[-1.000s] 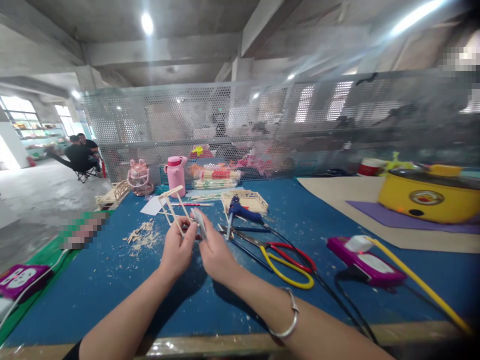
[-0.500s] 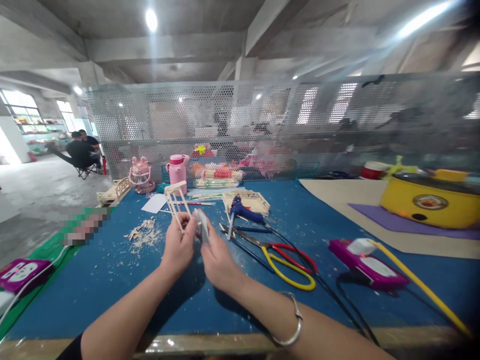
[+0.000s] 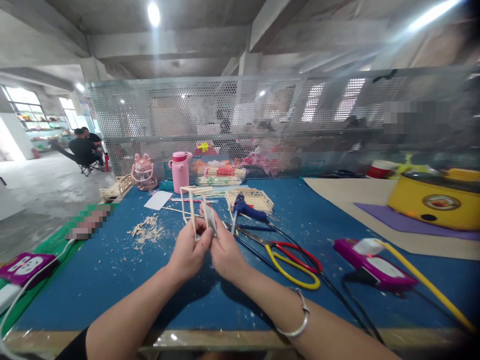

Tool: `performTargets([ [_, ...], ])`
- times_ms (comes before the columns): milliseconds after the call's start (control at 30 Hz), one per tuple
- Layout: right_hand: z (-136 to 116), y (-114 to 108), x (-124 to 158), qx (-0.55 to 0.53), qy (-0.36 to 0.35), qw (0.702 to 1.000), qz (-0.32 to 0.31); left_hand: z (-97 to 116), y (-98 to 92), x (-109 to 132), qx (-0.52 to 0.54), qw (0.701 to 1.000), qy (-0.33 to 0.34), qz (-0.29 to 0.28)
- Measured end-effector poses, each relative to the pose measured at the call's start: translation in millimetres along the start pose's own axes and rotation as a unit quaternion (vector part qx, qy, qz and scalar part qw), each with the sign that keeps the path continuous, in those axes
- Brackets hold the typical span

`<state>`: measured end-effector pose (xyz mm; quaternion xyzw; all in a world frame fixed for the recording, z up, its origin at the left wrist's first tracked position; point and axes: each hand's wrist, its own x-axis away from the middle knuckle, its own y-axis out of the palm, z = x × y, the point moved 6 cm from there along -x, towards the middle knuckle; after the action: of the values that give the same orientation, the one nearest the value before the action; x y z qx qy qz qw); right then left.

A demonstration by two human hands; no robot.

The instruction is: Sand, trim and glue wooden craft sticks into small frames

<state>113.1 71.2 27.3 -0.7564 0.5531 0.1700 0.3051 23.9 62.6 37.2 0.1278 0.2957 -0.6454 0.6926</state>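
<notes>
The left hand (image 3: 189,252) and the right hand (image 3: 225,250) meet above the middle of the desk (image 3: 112,270), which is covered in blue. The left grip is closed on the lower end of a wooden stick frame (image 3: 188,199), a small open rectangle of thin pale sticks that stands upright above the knuckles. The right grip pinches a small pale flat piece (image 3: 210,218), held just beside the frame's right side; whether the two touch is not clear. A silver bangle (image 3: 296,325) sits on the right wrist.

Left of the hands lies a scatter of wood shavings (image 3: 146,232). Just right of the hands lie scissors (image 3: 292,260) with one red and one yellow handle, and behind them a blue glue gun (image 3: 247,209) rests near a shallow stick tray (image 3: 250,199). Further back stand a pink bottle (image 3: 180,171) and a pink jug (image 3: 143,172). A purple power strip (image 3: 375,265) lies well to the right, and a yellow pot (image 3: 437,202) sits on a purple mat at the far right.
</notes>
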Motion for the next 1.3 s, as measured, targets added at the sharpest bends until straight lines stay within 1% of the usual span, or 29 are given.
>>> performTargets([
  [33, 1, 0, 1, 0.001, 0.002, 1.0, 0.0, 0, -1.4, 0, 0.002, 1.0, -0.003, 0.009],
  [133, 2, 8, 5, -0.003, -0.005, 0.999, -0.037, -3, -14.7, -1, 0.022, 0.995, -0.026, 0.098],
  [167, 2, 10, 5, -0.006, -0.009, 0.999, -0.047, -4, -17.9, -1, 0.03, 0.992, -0.031, 0.12],
  [200, 2, 11, 6, -0.007, -0.012, 0.999, -0.05, -5, -18.3, -1, 0.035, 0.991, -0.032, 0.123],
  [333, 2, 3, 5, 0.007, -0.011, 1.0, 0.0, -5, -3.2, 1, 0.018, 0.999, -0.013, 0.043],
  [367, 2, 2, 5, 0.009, -0.01, 1.0, 0.003, -6, -2.0, 2, 0.013, 0.999, -0.013, 0.046],
  [467, 0, 7, 5, -0.001, -0.012, 1.0, -0.024, -9, -8.1, 5, 0.011, 0.993, -0.024, 0.117],
  [500, -1, 8, 5, -0.007, -0.013, 0.999, -0.029, -9, -9.5, 5, 0.014, 0.991, -0.026, 0.131],
  [533, -1, 8, 5, -0.012, -0.014, 1.0, -0.025, -9, -9.0, 6, 0.018, 0.991, -0.027, 0.129],
  [633, -2, 4, 5, -0.012, -0.022, 1.0, 0.009, -7, -1.9, 5, 0.032, 0.996, -0.019, 0.077],
  [667, -2, 4, 5, -0.01, -0.024, 1.0, 0.012, -6, -1.6, 5, 0.035, 0.996, -0.019, 0.075],
  [700, -1, 6, 6, -0.01, -0.026, 1.0, 0.007, -5, -3.7, 5, 0.035, 0.995, -0.02, 0.089],
  [800, -2, 13, 7, -0.015, -0.03, 0.999, -0.03, -4, -14.4, 6, 0.034, 0.986, -0.023, 0.163],
  [833, -3, 13, 7, -0.016, -0.034, 0.999, -0.029, -3, -15.6, 6, 0.031, 0.985, -0.019, 0.17],
  [867, -4, 12, 6, -0.014, -0.039, 0.999, -0.02, -3, -14.3, 7, 0.029, 0.987, -0.013, 0.159],
  [967, -8, 4, 4, 0.003, -0.055, 0.998, 0.024, -2, -4.6, 7, 0.023, 0.996, 0.003, 0.089],
  [1000, -9, 3, 5, 0.01, -0.061, 0.998, 0.025, -2, -3.4, 7, 0.022, 0.996, 0.005, 0.082],
  [1033, -10, 4, 6, 0.017, -0.068, 0.997, 0.016, -2, -4.4, 7, 0.02, 0.996, 0.004, 0.092],
  [1100, -11, 7, 7, 0.026, -0.08, 0.996, -0.012, -3, -10.2, 8, 0.017, 0.99, 0.002, 0.14],
  [1133, -12, 8, 7, 0.027, -0.082, 0.996, -0.019, -3, -12.3, 9, 0.016, 0.987, 0.003, 0.158],
  [1167, -14, 8, 7, 0.026, -0.083, 0.996, -0.016, -2, -12.8, 9, 0.015, 0.986, 0.003, 0.164],
  [1200, -15, 7, 7, 0.024, -0.081, 0.996, -0.005, -2, -11.5, 8, 0.016, 0.987, 0.002, 0.158],
  [1267, -15, 4, 6, 0.023, -0.081, 0.996, 0.018, -1, -6.7, 7, 0.016, 0.992, -0.001, 0.127],
  [1300, -15, 4, 7, 0.025, -0.083, 0.996, 0.018, -1, -5.4, 7, 0.017, 0.993, -0.003, 0.118],
])
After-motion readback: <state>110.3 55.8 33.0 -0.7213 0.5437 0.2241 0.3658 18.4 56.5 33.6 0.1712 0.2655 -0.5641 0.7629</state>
